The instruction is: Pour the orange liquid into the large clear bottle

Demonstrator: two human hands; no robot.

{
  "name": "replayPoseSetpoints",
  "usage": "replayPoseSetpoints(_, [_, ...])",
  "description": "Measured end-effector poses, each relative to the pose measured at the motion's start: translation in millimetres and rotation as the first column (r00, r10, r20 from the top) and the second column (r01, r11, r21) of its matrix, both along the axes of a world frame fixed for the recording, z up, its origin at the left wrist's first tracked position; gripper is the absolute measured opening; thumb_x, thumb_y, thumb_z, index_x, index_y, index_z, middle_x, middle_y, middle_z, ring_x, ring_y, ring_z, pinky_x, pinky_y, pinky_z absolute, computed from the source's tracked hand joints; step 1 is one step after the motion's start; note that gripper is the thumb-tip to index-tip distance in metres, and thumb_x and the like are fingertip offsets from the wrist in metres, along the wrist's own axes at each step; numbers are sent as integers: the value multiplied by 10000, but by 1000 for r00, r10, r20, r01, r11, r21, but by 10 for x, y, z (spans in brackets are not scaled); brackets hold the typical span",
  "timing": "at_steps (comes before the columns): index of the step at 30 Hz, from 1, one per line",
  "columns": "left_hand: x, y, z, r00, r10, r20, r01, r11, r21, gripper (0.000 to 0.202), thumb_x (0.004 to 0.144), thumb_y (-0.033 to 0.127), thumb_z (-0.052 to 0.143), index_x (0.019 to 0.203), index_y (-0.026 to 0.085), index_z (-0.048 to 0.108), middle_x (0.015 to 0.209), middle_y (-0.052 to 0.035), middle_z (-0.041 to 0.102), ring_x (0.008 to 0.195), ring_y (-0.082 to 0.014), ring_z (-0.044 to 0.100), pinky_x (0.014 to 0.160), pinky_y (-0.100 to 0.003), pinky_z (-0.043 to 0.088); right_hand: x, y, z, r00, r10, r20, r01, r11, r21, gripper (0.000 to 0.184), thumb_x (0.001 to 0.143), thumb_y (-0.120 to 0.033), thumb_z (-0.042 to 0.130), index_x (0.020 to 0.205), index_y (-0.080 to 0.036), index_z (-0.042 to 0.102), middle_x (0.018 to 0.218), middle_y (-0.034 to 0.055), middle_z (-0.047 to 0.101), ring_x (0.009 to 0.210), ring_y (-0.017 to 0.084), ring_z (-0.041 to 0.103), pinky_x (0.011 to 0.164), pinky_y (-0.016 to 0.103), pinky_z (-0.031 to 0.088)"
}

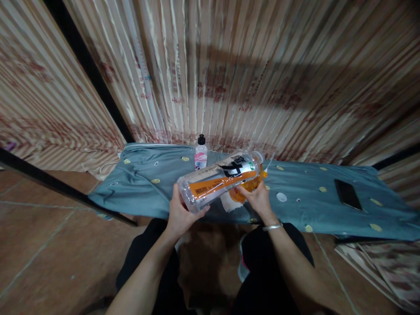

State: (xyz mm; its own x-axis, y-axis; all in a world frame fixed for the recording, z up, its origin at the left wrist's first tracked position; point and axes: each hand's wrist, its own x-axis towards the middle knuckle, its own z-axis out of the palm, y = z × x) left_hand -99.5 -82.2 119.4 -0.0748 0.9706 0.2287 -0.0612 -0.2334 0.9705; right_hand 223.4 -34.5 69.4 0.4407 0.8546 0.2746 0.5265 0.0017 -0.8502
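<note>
My left hand (183, 214) is closed around the base of a large clear plastic bottle (216, 179) with an orange and white label. The bottle lies tilted in the air, its mouth end up and to the right. My right hand (260, 202) is closed on an orange see-through container (250, 183), partly hidden behind the bottle; I cannot tell its exact kind. The bottle's mouth is close to the container's top. Under the container sits a crumpled white tissue (231, 204). A small bottle with a black cap (201, 153) stands upright behind them.
A blue-grey cloth with yellow patterns (305, 188) covers the narrow bench before me. On its right side lie a round white cap (281, 197) and a black phone (348, 194). Striped curtains (223, 87) hang behind, and dark metal bars (88, 74) frame the left.
</note>
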Motion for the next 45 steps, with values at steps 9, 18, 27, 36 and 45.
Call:
replayPoseSetpoints(9, [-2,1,-42,999,35,-18,-36,999,-6,926,602,618,1216,1302,276,716,1257,-106,954,1204,-435,976,1111,-641,834,-33,-8,39,1000,4,-2,-4,1000,-13,1169,638,-1025,982,1448,-214,754,1327,279,954,1262,549,921,1085,695,761])
replayPoseSetpoints(18, [-32,4,-137,998,23,-65,-23,1000,2,931,658,645,1213,1351,275,714,1278,-118,952,1212,-446,970,1131,-669,822,-61,-31,87,1000,-3,-17,2,1000,-26,1109,633,-1014,966,1388,-234,737,1320,291,957,1255,567,935,1069,707,776])
replayPoseSetpoints(27, [-32,10,-168,996,36,-83,-36,999,-6,884,640,678,1216,1276,282,748,1281,-125,962,1215,-460,973,1149,-688,811,-56,-51,87,1000,7,-27,-8,1000,-24,1089,642,-1010,963,1380,-240,740,1319,272,965,1223,548,942,1088,688,770])
replayPoseSetpoints(36, [-1,12,-128,999,41,-28,-43,998,-53,913,580,687,1221,1239,274,744,1240,-131,965,1202,-478,971,1141,-704,812,-56,-63,110,1000,12,-16,-13,999,-33,1074,647,-1044,941,1347,-255,744,1347,268,956,1249,533,930,1106,677,758])
replayPoseSetpoints(45, [-16,27,-192,998,33,-56,-33,999,-12,889,650,713,1200,1279,277,748,1247,-134,953,1207,-475,969,1134,-713,809,-52,-67,112,1000,0,-19,-1,998,-60,1105,637,-1022,976,1385,-242,748,1346,280,953,1274,551,930,1110,689,767])
